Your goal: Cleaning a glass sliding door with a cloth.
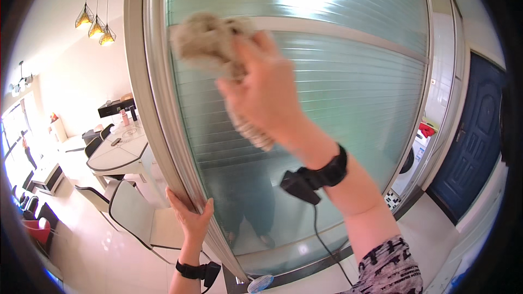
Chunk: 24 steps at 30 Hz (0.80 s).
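Note:
A tall sliding door with ribbed frosted glass (354, 92) and a pale metal frame (150, 98) fills the middle of the view. My right hand (267, 95) is raised against the glass and grips a beige fluffy cloth (210, 43), which is pressed on the pane near a horizontal bar. My left hand (190, 218) is lower down and clasps the door frame's left edge, fingers wrapped round it. Both wrists wear black straps, the right one with a cable hanging down.
Left of the door is a white dining table (117, 152) with small items and white chairs (128, 212) on a shiny floor. Three pendant lamps (97, 24) hang above. At right are a dark blue door (479, 147) and a washing machine (414, 158).

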Tool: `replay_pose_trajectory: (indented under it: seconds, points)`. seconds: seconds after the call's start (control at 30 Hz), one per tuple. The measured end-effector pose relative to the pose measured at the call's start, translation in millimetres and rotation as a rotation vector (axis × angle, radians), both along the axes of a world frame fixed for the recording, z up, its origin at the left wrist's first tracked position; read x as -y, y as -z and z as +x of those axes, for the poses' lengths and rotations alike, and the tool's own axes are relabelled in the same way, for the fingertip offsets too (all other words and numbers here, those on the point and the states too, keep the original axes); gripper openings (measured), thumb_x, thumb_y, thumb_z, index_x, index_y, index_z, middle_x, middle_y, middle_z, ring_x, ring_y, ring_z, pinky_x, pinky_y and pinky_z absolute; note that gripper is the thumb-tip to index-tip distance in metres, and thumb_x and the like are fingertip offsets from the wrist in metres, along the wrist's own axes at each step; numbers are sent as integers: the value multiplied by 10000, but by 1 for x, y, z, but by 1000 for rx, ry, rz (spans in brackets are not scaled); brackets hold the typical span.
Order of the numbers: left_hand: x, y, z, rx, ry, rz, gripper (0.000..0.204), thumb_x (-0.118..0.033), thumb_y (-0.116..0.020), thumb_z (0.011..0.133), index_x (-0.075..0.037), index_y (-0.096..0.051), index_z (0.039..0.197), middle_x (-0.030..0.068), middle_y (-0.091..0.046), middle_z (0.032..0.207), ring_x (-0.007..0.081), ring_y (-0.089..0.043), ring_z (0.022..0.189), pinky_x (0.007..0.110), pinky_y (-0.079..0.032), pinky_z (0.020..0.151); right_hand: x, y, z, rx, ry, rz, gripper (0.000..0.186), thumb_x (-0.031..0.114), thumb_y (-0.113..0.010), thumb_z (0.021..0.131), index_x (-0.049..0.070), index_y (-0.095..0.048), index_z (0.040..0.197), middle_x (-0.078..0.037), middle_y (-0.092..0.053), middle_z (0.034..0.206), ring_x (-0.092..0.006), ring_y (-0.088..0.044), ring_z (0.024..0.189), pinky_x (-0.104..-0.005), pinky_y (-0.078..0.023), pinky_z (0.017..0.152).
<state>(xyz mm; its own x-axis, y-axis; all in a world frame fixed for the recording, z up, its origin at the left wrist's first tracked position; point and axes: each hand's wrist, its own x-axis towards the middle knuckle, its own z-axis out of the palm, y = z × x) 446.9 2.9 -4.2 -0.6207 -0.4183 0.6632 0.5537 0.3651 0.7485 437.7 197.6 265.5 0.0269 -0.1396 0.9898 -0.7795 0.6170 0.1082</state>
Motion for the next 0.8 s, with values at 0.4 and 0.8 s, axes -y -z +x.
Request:
replay_pose_trajectory:
  seconds: [0.4, 0.8]
  points:
    - [-5, 14, -39, -20, -101, -29, 993, -92, -714, 681, 15, -48, 1410, 247, -212, 1413, 326, -247, 1315, 397, -251, 1053, -12, 100, -21, -155, 296, 474, 257, 205, -616, 703, 219, -620, 960, -16, -453, 840, -172, -520, 740, -271, -447, 509]
    - [59, 68, -67, -78, -271, -81, 847, -39, -606, 728, -26, -109, 1412, 223, -230, 1401, 343, -308, 1275, 423, -281, 1049, -240, 118, -51, -8, 751, 69, 452, 102, -654, 652, 196, -589, 1089, -93, -519, 1028, -305, -536, 915, -394, -484, 709]
